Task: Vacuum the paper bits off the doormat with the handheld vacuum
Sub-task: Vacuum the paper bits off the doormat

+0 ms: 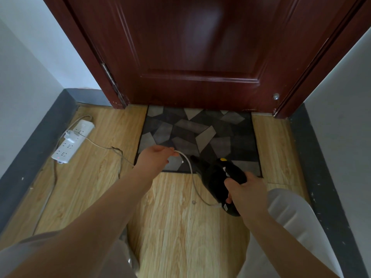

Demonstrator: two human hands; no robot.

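Meanwhile left hand (158, 157) pinches the cable (190, 173) beside the doormat (200, 135); right hand (247, 187) grips the vacuum (216, 177).

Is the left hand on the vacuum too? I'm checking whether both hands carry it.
No, the left hand pinches the white cable over the doormat, while only the right hand grips the handheld vacuum.

No text, label or number is legible on anything here.
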